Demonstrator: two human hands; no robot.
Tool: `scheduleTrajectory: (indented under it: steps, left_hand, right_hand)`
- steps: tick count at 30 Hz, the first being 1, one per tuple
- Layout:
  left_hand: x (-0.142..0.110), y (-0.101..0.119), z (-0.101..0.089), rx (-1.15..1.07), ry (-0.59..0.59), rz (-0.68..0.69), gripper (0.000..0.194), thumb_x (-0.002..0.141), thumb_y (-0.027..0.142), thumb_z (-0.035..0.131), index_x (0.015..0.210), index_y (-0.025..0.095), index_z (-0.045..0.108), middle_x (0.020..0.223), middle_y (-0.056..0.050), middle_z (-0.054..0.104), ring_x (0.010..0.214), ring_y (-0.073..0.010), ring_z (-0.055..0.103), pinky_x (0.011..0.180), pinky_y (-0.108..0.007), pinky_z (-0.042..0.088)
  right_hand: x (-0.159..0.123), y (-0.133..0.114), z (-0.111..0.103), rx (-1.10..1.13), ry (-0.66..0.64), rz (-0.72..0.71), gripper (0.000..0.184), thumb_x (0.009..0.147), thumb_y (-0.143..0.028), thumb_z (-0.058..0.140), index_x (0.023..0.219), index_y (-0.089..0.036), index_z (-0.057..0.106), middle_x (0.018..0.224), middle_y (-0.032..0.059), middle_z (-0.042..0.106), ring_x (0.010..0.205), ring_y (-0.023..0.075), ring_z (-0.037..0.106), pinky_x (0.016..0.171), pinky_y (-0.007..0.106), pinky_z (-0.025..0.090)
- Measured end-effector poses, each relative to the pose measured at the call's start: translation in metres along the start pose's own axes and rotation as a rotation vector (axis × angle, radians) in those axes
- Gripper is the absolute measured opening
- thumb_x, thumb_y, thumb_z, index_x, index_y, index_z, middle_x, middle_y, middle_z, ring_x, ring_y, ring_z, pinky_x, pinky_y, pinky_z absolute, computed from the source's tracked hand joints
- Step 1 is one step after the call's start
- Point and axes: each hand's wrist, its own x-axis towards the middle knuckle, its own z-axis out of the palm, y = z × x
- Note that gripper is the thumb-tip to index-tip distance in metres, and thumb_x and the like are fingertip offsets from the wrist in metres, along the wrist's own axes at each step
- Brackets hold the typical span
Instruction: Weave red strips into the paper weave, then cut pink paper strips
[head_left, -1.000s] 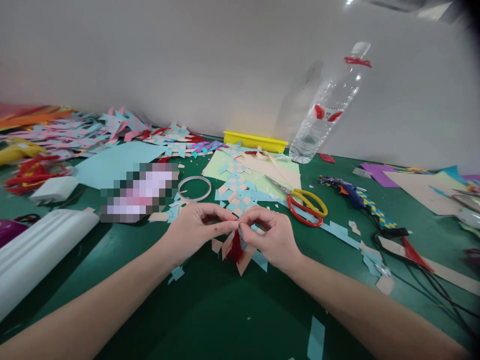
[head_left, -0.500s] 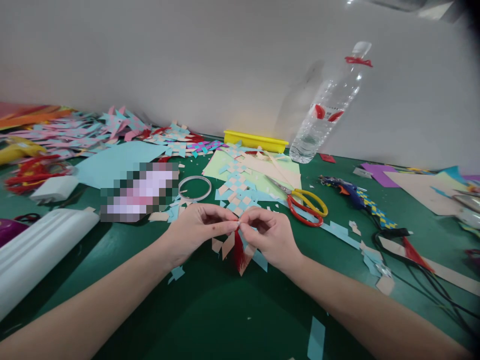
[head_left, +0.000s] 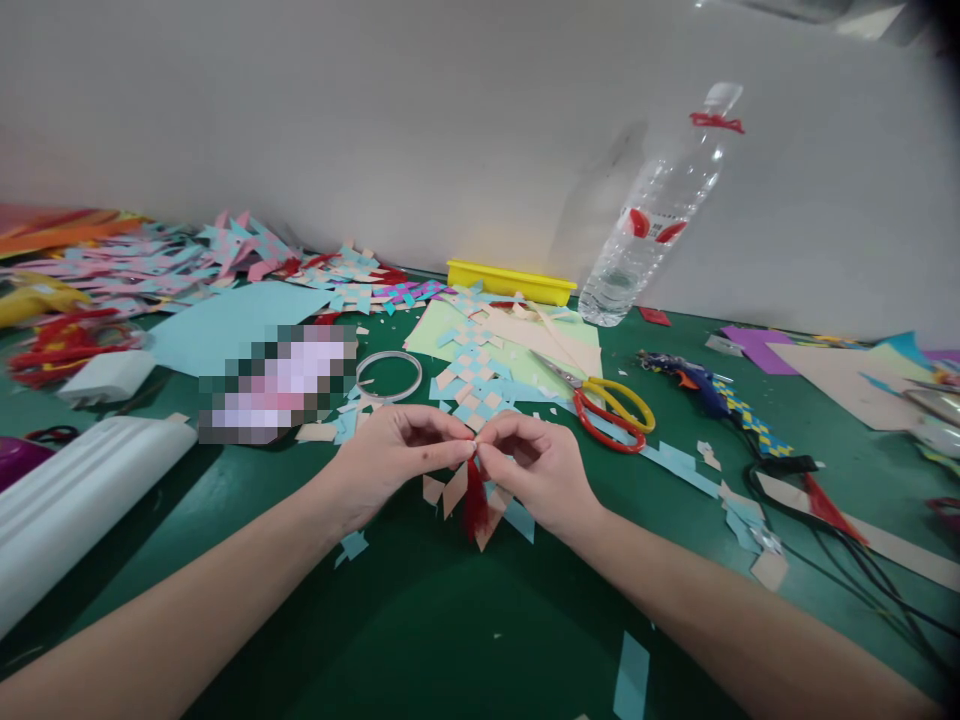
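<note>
My left hand (head_left: 397, 452) and my right hand (head_left: 540, 462) meet at the middle of the table, thumb and forefinger of each pinched together. Between the fingertips is the top of a red tassel (head_left: 474, 505), whose strands hang down below them. Right behind and under the hands lies a woven paper strip piece (head_left: 474, 375) in light blue and peach, its pointed ends showing below my fingers. My hands cover its middle part. The exact spot where the tassel is pinched is too small to make out.
Scissors (head_left: 611, 405) with red and yellow handles lie right of my hands, a roll of tape (head_left: 388, 376) to the left. A plastic bottle (head_left: 652, 220) leans at the back near a yellow tray (head_left: 511, 284). Paper scraps, a white power strip-like box (head_left: 97, 500) and cables surround them.
Both hands stay in nearly the same place, still pinching. The red tassel's strands have swung slightly to the left.
</note>
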Motion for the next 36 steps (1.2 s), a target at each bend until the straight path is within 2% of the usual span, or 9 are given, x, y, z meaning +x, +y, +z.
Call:
scheduleTrajectory:
  steps: [8,17,30,36]
  left_hand:
    - [0.0007,0.0023,-0.0003,0.025,-0.043,-0.009,0.013,0.072,0.029,0.076,0.076,0.019,0.070,0.074,0.000,0.068,0.068,-0.0106,0.061,0.064,-0.021,0.049]
    - [0.0010,0.0017,-0.0020,0.148,-0.024,0.001,0.017,0.072,0.033,0.076,0.078,0.018,0.069,0.076,-0.001,0.068,0.067,-0.0121,0.060,0.061,-0.023,0.047]
    - [-0.0002,0.0036,0.0003,0.009,-0.030,-0.038,0.013,0.070,0.028,0.079,0.072,0.019,0.070,0.066,0.002,0.066,0.058,-0.0080,0.058,0.056,-0.018,0.046]
    - [0.0007,0.0024,0.0004,-0.054,-0.051,-0.053,0.006,0.070,0.021,0.078,0.073,0.019,0.072,0.066,0.001,0.069,0.058,-0.0069,0.059,0.058,-0.016,0.047]
  right_hand:
    - [0.0008,0.0017,-0.0026,-0.068,-0.029,-0.114,0.006,0.073,-0.014,0.062,0.073,-0.019,0.066,0.071,0.0014,0.065,0.067,0.0130,0.060,0.062,0.027,0.051]
    - [0.0003,0.0034,-0.0030,-0.157,-0.011,-0.127,0.007,0.071,-0.013,0.063,0.068,-0.019,0.065,0.069,0.0008,0.065,0.064,0.0122,0.059,0.061,0.026,0.050]
    - [-0.0003,0.0002,0.0000,-0.003,0.011,0.010,0.008,0.069,-0.013,0.063,0.067,-0.018,0.067,0.064,-0.0012,0.063,0.058,0.0102,0.057,0.057,0.024,0.048]
    - [-0.0005,0.0016,0.0006,0.095,-0.024,0.063,0.006,0.069,-0.014,0.064,0.068,-0.018,0.068,0.060,-0.0030,0.062,0.054,0.0086,0.056,0.056,0.024,0.048]
